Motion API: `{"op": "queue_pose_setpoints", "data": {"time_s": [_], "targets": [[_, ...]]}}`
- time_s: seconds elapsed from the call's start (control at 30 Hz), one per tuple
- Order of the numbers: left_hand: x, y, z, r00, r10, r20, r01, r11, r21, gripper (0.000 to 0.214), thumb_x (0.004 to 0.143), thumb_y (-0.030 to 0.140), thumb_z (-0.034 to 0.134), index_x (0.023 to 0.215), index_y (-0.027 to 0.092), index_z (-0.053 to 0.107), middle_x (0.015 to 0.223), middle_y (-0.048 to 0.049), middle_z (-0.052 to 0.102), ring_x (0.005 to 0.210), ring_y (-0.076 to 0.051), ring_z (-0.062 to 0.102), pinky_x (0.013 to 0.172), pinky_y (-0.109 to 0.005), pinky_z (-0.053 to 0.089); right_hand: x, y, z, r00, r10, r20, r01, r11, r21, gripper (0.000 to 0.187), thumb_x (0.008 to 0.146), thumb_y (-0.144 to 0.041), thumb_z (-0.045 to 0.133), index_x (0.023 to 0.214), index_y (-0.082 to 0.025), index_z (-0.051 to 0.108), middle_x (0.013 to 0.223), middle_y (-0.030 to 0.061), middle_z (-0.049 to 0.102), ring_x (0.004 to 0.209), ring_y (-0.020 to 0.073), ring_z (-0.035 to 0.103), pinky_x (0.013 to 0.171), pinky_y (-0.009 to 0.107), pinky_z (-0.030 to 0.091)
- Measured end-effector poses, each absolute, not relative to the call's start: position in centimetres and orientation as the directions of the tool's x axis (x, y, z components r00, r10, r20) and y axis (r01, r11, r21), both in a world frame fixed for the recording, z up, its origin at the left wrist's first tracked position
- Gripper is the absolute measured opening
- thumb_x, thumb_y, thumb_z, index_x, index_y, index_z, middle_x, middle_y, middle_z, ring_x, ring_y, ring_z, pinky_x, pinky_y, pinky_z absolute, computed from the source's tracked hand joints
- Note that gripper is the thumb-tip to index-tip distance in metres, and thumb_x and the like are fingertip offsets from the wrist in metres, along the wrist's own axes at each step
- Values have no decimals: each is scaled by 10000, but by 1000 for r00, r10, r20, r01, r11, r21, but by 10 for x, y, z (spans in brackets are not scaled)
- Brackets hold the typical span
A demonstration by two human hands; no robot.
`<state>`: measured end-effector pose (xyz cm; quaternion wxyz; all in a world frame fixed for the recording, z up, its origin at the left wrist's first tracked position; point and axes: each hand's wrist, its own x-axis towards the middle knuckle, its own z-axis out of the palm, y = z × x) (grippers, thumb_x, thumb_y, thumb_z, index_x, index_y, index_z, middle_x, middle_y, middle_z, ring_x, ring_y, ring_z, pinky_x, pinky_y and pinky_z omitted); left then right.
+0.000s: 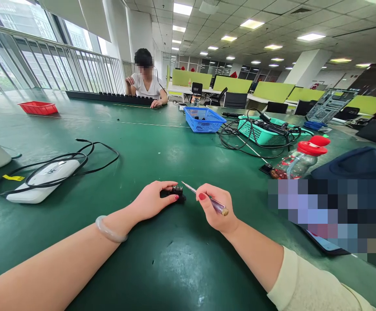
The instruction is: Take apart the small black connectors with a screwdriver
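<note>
My left hand (154,199) rests on the green table (171,263), its thumb and fingers closed round a small black plastic part (176,190) with several light metal bits along its top. Just to the right, my right hand (217,209) grips a screwdriver (218,206) with a clear purplish handle and a thin metal shaft. The screwdriver's tip points up and left, beside the black part and apparently a little apart from it. Most of the black part's left side is hidden by my fingers.
A white power bank-like device (47,179) with a black cable lies left. Farther back are a red tray (39,108), a blue basket (204,119), and a green basket (262,131) full of cables. A red-lidded bottle (300,160) stands right. Across the table sits a person (147,84).
</note>
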<state>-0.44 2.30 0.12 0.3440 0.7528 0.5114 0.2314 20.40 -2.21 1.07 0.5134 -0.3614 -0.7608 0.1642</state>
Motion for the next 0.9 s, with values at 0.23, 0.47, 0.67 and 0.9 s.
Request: {"op": "queue_pose_setpoints", "data": {"time_s": [0.23,0.47,0.67,0.9], "targets": [[-4,22,1,335,942,-8,572,-197,796,491,813,498,549,1243,262,568,1069,-25,726,1052,-231,647,1040,-405,454,203,-20,10,-221,670,709,438,717,-542,420,918,-412,526,559,-196,551,509,-22,466,469,89,410,470,245,334],[-5,22,1,344,939,-29,581,-188,792,504,798,498,576,1252,281,539,1114,-21,712,1088,-235,632,1037,-414,443,201,-21,11,-152,677,720,426,703,-570,285,904,-295,554,640,-189,576,556,-25,522,495,84,454,499,225,367],[-6,24,0,354,935,-13,583,-210,785,518,786,488,601,1261,291,540,1135,-34,703,1117,-245,619,1049,-429,434,200,-22,10,-39,779,625,439,576,-690,306,931,-349,487,674,-195,548,505,-44,453,452,85,404,462,228,335],[-4,22,1,366,931,-2,587,-229,777,511,781,483,613,1250,288,555,1102,-29,711,1096,-249,623,1050,-440,434,200,-23,14,-89,766,637,456,600,-657,346,924,-318,462,600,-201,487,495,-40,428,454,86,389,469,230,323]]}}
